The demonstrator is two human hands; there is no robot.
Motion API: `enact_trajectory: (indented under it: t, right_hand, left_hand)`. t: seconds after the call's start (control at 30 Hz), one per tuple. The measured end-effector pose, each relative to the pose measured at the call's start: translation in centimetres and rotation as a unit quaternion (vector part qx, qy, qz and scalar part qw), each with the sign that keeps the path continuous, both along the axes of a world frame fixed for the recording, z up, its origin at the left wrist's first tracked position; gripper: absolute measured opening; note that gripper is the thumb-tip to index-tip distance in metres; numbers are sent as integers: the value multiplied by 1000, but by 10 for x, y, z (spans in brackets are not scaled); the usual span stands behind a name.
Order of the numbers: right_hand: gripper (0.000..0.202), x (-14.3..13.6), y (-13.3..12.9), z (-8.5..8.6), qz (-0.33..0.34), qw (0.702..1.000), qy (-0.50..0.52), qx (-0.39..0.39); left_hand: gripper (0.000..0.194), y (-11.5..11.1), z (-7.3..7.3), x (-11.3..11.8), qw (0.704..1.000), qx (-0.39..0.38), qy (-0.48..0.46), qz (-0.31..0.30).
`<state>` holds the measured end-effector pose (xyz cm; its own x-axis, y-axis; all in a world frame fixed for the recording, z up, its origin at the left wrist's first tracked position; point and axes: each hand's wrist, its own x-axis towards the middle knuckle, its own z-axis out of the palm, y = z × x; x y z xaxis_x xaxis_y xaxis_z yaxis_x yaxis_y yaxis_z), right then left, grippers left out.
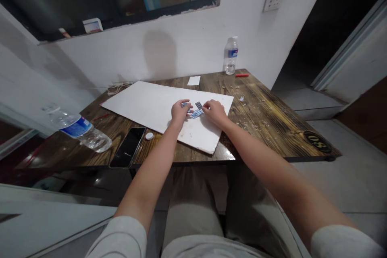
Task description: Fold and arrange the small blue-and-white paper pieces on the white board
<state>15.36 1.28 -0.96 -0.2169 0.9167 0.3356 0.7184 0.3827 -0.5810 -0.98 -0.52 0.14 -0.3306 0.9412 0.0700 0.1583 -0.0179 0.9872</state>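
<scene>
Cards [196, 113] might slide on the board [145, 100] if bumped; my left hand [179, 111] pinches some, but I can't tell if my curled right hand [214, 111] grips any.

Wears pale short-slv top [193, 246] & khaki trsrs [190, 211].

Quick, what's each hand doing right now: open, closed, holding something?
Left hand: closed, holding a small blue-patterned piece.
Right hand: curled beside the dark striped piece; whether it's gripping cannot be told.
</scene>
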Motion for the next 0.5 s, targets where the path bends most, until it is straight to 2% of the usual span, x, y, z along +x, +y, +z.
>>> enact_trajectory:
  t: [0.13, 0.3, 0.4, 0.5]
  right_hand:
    - [22, -1, -3, 1, 12, 998, -62, -13]
    - [26, -2, -5, -2, -5, 997, -76, 4]
    - [31, -2, -6, -2, -4, 996, -91, 20]
    - [33, -1, -9, -1, 25, 991, -128, 21]
  left_hand:
    - [27, 4, -4, -8, 998, 8, 40, 55]
    - [24, 3, -4, -9, 996, 9, 56, 72]
    - [20, 2, -1, -5, 998, -8, -22, 62]
    - [17, 2, 5, -1, 987, -13, -152, 42]
